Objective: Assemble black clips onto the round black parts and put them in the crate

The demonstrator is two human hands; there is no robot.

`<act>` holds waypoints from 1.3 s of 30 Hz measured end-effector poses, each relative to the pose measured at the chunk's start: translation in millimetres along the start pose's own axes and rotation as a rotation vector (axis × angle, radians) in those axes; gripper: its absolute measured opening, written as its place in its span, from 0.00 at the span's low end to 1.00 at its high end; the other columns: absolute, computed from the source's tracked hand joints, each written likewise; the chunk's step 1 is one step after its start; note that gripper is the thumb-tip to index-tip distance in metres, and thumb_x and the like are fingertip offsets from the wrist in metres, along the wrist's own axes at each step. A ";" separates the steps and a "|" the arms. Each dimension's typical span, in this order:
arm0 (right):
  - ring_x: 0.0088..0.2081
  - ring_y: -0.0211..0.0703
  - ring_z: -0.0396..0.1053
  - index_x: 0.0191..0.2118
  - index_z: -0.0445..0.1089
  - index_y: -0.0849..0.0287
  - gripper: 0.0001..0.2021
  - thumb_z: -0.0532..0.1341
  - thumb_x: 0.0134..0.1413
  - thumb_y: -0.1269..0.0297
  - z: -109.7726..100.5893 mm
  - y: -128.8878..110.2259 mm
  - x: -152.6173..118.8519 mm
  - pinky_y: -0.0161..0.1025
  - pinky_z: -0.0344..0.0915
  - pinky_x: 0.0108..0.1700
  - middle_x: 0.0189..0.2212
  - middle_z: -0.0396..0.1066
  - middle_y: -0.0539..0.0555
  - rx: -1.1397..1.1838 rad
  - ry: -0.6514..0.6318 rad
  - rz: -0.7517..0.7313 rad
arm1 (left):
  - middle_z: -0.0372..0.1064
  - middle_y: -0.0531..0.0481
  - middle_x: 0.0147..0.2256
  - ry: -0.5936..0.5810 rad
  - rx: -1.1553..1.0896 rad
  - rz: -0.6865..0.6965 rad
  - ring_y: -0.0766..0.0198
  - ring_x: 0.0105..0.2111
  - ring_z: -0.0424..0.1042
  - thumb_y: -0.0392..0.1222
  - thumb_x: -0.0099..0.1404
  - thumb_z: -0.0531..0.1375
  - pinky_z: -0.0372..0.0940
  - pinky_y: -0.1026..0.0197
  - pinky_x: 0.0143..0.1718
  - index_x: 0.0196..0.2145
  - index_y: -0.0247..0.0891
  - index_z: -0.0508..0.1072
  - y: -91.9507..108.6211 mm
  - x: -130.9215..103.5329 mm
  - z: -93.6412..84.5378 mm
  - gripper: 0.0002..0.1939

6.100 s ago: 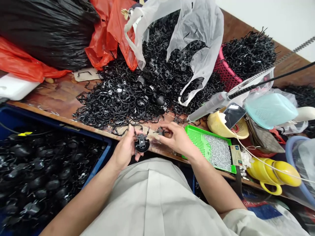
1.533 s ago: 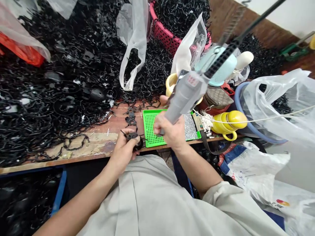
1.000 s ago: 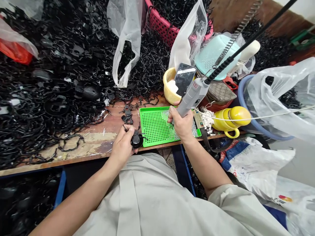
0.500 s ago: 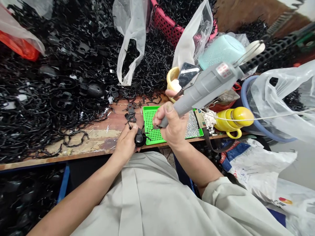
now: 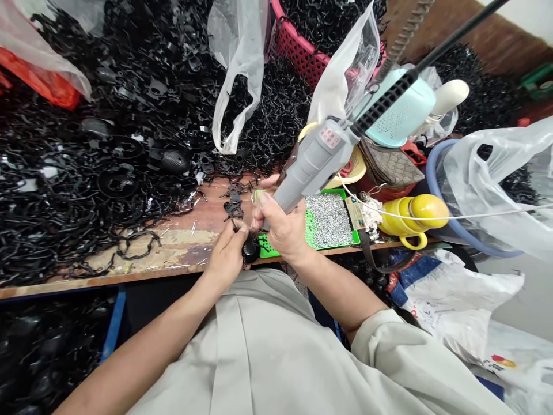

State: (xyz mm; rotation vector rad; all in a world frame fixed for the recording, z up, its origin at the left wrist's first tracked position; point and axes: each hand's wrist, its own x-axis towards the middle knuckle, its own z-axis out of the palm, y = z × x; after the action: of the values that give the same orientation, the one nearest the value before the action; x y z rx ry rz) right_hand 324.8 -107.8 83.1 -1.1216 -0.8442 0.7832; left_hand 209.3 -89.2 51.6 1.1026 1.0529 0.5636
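Our right hand (image 5: 285,222) is wrapped firmly around a grey plastic handheld driver (image 5: 311,164), tilted, its black ribbed cable (image 5: 384,106) running up and away to the right! Its lower end points toward our left hand (image 5: 228,248), but the tip is hidden, so we cannot tell whether it touches. And the left? It pinches a rounded black plastic part (image 5: 250,248) at the front edge of the brown wooden surface (image 5: 181,230), right by the near left corner of a bright green perforated plastic tray (image 5: 356,237). Small silvery metal pieces (image 5: 330,219) cover that tray's right side, and just beyond our left hand lie flat black plastic plates (image 5: 234,196).
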 end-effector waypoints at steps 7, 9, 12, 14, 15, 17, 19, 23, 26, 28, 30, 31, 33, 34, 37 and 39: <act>0.17 0.31 0.62 0.49 0.66 0.54 0.22 0.66 0.50 0.51 -64.4 -10.3 7.8 0.32 0.63 0.20 0.19 0.63 0.41 -0.072 0.229 -0.085 | 0.60 0.57 0.21 -0.020 -0.024 -0.030 0.68 0.12 0.60 0.49 0.60 0.59 0.55 0.67 0.10 0.33 0.43 0.67 -4.0 4.7 -1.7 0.09; 0.17 0.31 0.63 0.48 0.66 0.54 0.21 0.66 0.51 0.52 -82.4 -4.2 10.9 0.32 0.63 0.21 0.19 0.64 0.41 -0.135 0.307 -0.114 | 0.60 0.58 0.20 -0.028 -0.011 -0.039 0.69 0.12 0.59 0.49 0.60 0.58 0.53 0.68 0.09 0.34 0.43 0.65 -2.1 4.8 -0.2 0.09; 0.17 0.31 0.63 0.46 0.65 0.55 0.19 0.66 0.51 0.53 -94.4 6.0 12.9 0.31 0.63 0.21 0.18 0.64 0.40 -0.161 0.339 -0.110 | 0.59 0.59 0.18 -0.047 -0.001 -0.068 0.69 0.11 0.58 0.49 0.62 0.55 0.49 0.70 0.08 0.35 0.43 0.63 1.3 4.3 1.7 0.08; 0.17 0.31 0.64 0.44 0.64 0.55 0.18 0.66 0.50 0.54 -94.6 9.3 12.4 0.31 0.64 0.22 0.18 0.65 0.40 -0.171 0.335 -0.096 | 0.60 0.60 0.17 -0.064 0.014 -0.080 0.68 0.10 0.59 0.51 0.62 0.55 0.46 0.71 0.07 0.35 0.44 0.63 1.8 4.4 1.5 0.10; 0.17 0.31 0.64 0.43 0.64 0.56 0.18 0.67 0.50 0.55 -93.6 9.6 11.9 0.31 0.64 0.22 0.19 0.66 0.41 -0.180 0.335 -0.086 | 0.59 0.60 0.17 -0.071 0.023 -0.085 0.68 0.10 0.59 0.53 0.61 0.55 0.45 0.71 0.07 0.36 0.44 0.63 1.4 4.6 1.0 0.11; 0.17 0.31 0.64 0.41 0.64 0.56 0.17 0.67 0.49 0.55 -91.8 9.0 10.8 0.31 0.64 0.22 0.19 0.66 0.41 -0.199 0.342 -0.073 | 0.59 0.60 0.16 -0.081 0.037 -0.091 0.67 0.10 0.59 0.54 0.61 0.55 0.44 0.71 0.06 0.36 0.44 0.62 0.2 4.8 -0.1 0.13; 0.17 0.31 0.64 0.41 0.64 0.56 0.17 0.66 0.50 0.54 -91.2 8.1 10.1 0.30 0.64 0.22 0.19 0.66 0.41 -0.206 0.346 -0.078 | 0.59 0.60 0.15 -0.082 0.038 -0.090 0.67 0.10 0.58 0.55 0.61 0.55 0.44 0.71 0.07 0.37 0.44 0.62 -0.9 4.8 -0.6 0.13; 0.17 0.31 0.64 0.43 0.64 0.56 0.18 0.66 0.51 0.53 -92.9 9.2 9.5 0.31 0.64 0.22 0.19 0.66 0.41 -0.227 0.332 -0.100 | 0.59 0.60 0.15 -0.079 0.023 -0.086 0.68 0.10 0.57 0.55 0.61 0.55 0.43 0.71 0.07 0.37 0.44 0.61 -0.4 3.8 0.2 0.13; 0.17 0.30 0.64 0.49 0.65 0.56 0.22 0.66 0.50 0.54 -93.9 8.6 8.9 0.31 0.64 0.22 0.21 0.66 0.41 -0.253 0.335 -0.119 | 0.59 0.60 0.16 -0.091 0.026 -0.087 0.69 0.10 0.56 0.56 0.62 0.55 0.43 0.71 0.08 0.37 0.44 0.61 0.7 2.7 -0.9 0.14; 0.17 0.30 0.64 0.52 0.64 0.55 0.24 0.66 0.51 0.54 -92.2 5.1 8.1 0.32 0.64 0.22 0.21 0.65 0.41 -0.246 0.357 -0.160 | 0.60 0.60 0.17 -0.136 0.048 -0.074 0.69 0.11 0.57 0.58 0.62 0.55 0.43 0.70 0.08 0.37 0.44 0.61 0.9 1.4 -3.3 0.16; 0.17 0.31 0.63 0.53 0.64 0.54 0.23 0.65 0.52 0.53 -86.1 -1.0 7.0 0.32 0.64 0.22 0.20 0.65 0.41 -0.210 0.383 -0.226 | 0.61 0.59 0.20 -0.188 0.104 -0.031 0.69 0.13 0.60 0.58 0.60 0.58 0.49 0.69 0.11 0.38 0.44 0.61 0.2 -0.3 -6.3 0.17; 0.17 0.31 0.63 0.53 0.65 0.52 0.22 0.64 0.53 0.53 -80.8 -4.8 6.4 0.32 0.64 0.22 0.20 0.64 0.41 -0.176 0.389 -0.260 | 0.62 0.59 0.22 -0.196 0.143 0.001 0.70 0.15 0.61 0.57 0.58 0.61 0.52 0.69 0.13 0.39 0.44 0.62 -0.4 -1.0 -7.8 0.19; 0.17 0.31 0.62 0.52 0.65 0.51 0.21 0.64 0.54 0.53 -65.6 -12.6 4.9 0.32 0.64 0.22 0.20 0.63 0.41 -0.082 0.376 -0.304 | 0.63 0.59 0.25 -0.176 0.226 0.066 0.70 0.18 0.62 0.53 0.54 0.66 0.58 0.67 0.19 0.41 0.43 0.62 -2.3 -1.8 -10.0 0.23; 0.17 0.31 0.62 0.52 0.64 0.51 0.20 0.63 0.55 0.53 -55.9 -16.1 4.1 0.32 0.64 0.22 0.20 0.63 0.41 -0.030 0.356 -0.303 | 0.63 0.59 0.27 -0.158 0.261 0.094 0.71 0.19 0.62 0.51 0.52 0.68 0.59 0.66 0.21 0.41 0.43 0.63 -3.4 -1.7 -10.6 0.24; 0.17 0.31 0.61 0.52 0.64 0.52 0.20 0.62 0.55 0.52 -24.1 -22.5 1.7 0.33 0.64 0.21 0.20 0.61 0.41 0.113 0.262 -0.229 | 0.64 0.57 0.30 -0.120 0.313 0.154 0.70 0.23 0.62 0.48 0.52 0.68 0.60 0.65 0.25 0.41 0.42 0.64 -6.5 0.1 -11.4 0.22; 0.17 0.31 0.61 0.51 0.63 0.51 0.20 0.62 0.55 0.52 -5.5 -22.6 0.1 0.32 0.63 0.20 0.20 0.61 0.41 0.183 0.192 -0.166 | 0.65 0.56 0.31 -0.116 0.312 0.181 0.69 0.25 0.63 0.47 0.52 0.67 0.61 0.64 0.27 0.40 0.41 0.64 -8.3 1.8 -11.4 0.21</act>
State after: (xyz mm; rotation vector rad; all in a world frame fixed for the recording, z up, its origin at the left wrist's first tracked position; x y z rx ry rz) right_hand 332.1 -115.8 103.7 -0.9352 -0.6800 0.5919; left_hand 198.9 -86.0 42.4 1.4985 0.9652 0.4816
